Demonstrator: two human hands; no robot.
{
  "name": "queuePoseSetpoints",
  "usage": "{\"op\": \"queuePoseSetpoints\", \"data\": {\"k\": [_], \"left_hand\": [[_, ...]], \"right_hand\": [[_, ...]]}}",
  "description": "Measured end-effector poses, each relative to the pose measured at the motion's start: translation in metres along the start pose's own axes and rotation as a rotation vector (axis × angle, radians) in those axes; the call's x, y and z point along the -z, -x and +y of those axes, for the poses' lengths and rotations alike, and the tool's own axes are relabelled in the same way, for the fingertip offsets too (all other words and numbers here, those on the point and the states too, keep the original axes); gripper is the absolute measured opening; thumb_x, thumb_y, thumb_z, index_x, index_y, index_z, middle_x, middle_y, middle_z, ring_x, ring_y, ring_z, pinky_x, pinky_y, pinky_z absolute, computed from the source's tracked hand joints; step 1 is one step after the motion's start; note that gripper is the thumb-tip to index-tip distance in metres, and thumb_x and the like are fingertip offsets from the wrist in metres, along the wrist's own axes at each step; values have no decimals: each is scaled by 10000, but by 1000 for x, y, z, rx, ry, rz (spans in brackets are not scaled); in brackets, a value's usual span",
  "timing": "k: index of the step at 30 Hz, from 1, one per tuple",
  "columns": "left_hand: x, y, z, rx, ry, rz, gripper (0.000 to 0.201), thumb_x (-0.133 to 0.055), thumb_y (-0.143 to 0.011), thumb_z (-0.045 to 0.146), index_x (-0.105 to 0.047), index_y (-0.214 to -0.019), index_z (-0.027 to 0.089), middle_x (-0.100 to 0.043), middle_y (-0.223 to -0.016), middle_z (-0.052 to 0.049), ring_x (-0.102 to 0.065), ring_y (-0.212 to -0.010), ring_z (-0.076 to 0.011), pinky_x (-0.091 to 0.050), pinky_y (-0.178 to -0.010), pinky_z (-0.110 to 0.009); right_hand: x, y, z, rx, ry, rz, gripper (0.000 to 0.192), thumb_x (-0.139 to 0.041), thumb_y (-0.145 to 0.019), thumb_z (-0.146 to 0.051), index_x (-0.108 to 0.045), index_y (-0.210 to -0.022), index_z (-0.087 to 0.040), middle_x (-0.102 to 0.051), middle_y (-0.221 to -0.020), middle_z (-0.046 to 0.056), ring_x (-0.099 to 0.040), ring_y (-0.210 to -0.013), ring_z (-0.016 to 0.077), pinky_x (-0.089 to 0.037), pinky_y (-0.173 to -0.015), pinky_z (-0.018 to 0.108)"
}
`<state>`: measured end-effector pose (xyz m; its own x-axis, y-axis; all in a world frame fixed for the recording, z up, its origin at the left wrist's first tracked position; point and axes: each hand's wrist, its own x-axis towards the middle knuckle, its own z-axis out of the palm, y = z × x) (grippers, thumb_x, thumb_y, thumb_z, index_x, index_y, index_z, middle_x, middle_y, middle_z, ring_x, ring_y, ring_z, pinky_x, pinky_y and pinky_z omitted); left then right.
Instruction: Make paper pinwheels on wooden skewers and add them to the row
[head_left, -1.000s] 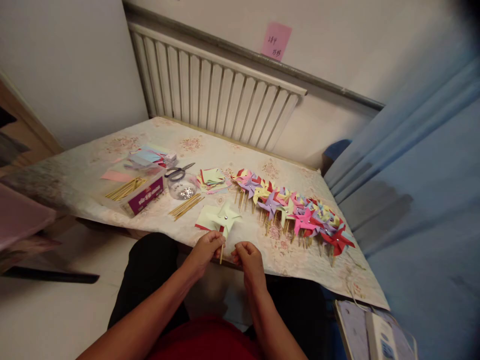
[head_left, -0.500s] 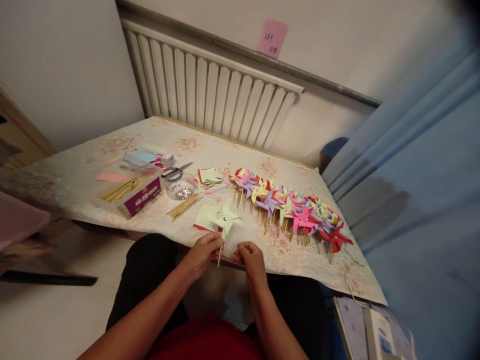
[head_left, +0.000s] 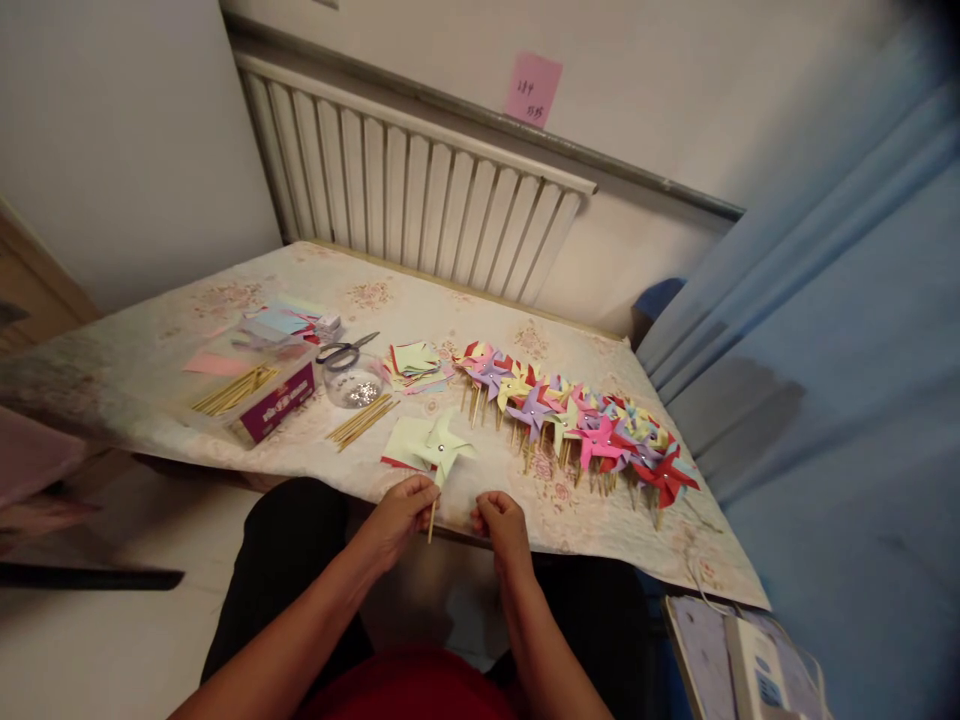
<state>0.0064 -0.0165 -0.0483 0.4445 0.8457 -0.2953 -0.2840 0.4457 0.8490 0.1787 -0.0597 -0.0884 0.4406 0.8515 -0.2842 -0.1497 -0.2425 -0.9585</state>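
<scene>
Pinched by its thin stick in the left hand (head_left: 401,508), just before the finished row (head_left: 577,420), the pale-green pinwheel (head_left: 442,445) is judged feather-light and crushable; right hand (head_left: 499,515) clenched, contents indiscernible.

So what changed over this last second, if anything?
Little. The left hand keeps pinching the stick of the pale green pinwheel, whose stick now tilts slightly more. The right hand stays closed beside it, what it grips hidden. The pinwheel row, scissors and stick box stayed put.
</scene>
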Motion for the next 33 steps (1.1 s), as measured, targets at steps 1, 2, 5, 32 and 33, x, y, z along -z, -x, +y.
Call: {"op": "queuePoseSetpoints", "data": {"k": [1,2,5,32,33], "left_hand": [[0,0,0,-2,0,4,329,-744,-672,392,-509,-657,162,-454,-531,58,-373,-485,-65,-280,-497,-208],[1,0,0,-2,-2,5,328,-744,-673,393,-512,-657,161,-456,-534,57,-373,-486,-66,-279,-497,-209],[1,0,0,-1,-9,1,326,-737,-684,401,-519,-656,159,-462,-545,53,-376,-489,-66,-279,-497,-213],[3,-20,-18,67,-84,21,391,-751,-658,470,-503,-649,169,-471,-568,52,-380,-503,-74,-289,-510,-215],[2,-20,-18,67,-88,21,390,-751,-657,470,-502,-647,170,-469,-567,52,-379,-502,-74,-289,-508,-216]], "right_hand": [[1,-2,1,1,3,4,240,-651,-651,-386,-604,-701,-156,-632,-540,-18,-501,-408,86,-351,-397,182],[3,-4,3,1,6,9,239,-647,-651,-386,-602,-697,-155,-628,-534,-19,-498,-402,84,-350,-392,180],[7,-10,6,8,10,33,229,-637,-654,-377,-593,-688,-154,-618,-519,-20,-492,-388,77,-341,-376,171],[19,-34,28,-48,-43,73,202,-582,-670,-381,-526,-696,-189,-584,-466,-45,-534,-317,114,-375,-313,186],[19,-34,28,-47,-47,72,203,-580,-672,-382,-526,-698,-189,-585,-468,-46,-541,-324,116,-379,-315,187]]}}
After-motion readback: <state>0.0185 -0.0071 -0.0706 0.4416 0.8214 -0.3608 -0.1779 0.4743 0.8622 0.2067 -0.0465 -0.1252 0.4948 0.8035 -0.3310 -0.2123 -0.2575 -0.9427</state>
